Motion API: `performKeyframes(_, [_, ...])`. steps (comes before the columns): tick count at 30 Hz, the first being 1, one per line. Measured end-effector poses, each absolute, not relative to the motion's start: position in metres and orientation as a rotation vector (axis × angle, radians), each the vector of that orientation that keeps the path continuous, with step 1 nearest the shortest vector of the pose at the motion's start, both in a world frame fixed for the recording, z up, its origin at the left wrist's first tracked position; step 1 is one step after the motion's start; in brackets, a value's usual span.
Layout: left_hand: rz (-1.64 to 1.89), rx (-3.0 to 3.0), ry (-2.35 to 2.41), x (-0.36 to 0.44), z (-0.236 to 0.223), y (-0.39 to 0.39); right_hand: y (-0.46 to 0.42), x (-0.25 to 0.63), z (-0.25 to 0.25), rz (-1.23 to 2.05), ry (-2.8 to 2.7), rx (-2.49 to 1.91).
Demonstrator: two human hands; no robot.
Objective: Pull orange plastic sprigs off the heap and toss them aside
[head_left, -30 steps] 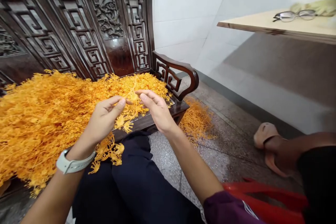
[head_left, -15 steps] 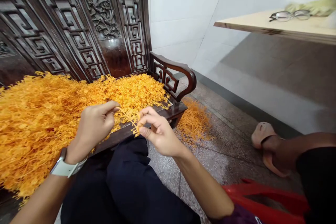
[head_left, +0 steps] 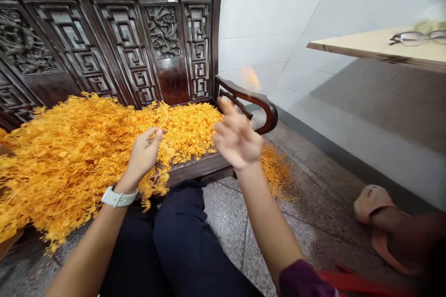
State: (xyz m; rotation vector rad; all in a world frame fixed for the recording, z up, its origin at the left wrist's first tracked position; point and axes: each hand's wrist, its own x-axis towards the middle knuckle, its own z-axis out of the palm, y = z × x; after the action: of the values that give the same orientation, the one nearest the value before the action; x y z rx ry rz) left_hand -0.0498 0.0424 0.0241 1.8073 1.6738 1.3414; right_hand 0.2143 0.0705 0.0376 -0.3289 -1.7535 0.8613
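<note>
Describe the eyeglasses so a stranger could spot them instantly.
Right of the dark carved wooden bench, a pale wooden shelf sits by the white tiled wall. Thin-framed eyeglasses lie on top, next to a blurred pale green bundle.

orange dried sprigs [head_left: 87, 148]; dark-brown bench [head_left: 118, 41] w/ carved key-fret pattern; white wall tiles [head_left: 272, 9]; speckled grey floor [head_left: 223, 222]

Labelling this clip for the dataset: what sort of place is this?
Probably a plain indoor room in a home, though it's hard to be sure: a carved dark wooden bench heaped with orange dried sprigs, white tiled walls, and a speckled stone floor.
</note>
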Motion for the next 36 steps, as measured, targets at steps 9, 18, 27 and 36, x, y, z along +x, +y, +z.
performKeyframes(9, [1.285, 1.186, 1.265, -0.019, 0.007, 0.025, 0.052, 0.177, -0.006, 1.767, -0.829, -0.563])
performKeyframes(18, [1.229, 0.938, 0.979, 0.011, 0.017, 0.009, 0.037, 0.163, -0.026, 1.364, -1.108, -0.761])
performKeyframes(27, [1.186, 1.205, 0.917, 0.009, -0.001, 0.012, 0.023, 0.167, -0.012, 1.332, -1.213, -0.666])
performKeyframes(36, [1.341, 1.309, 1.013, 0.012, 0.003, 0.011, 0.014, 0.172, -0.011, 1.576, -1.129, -0.740])
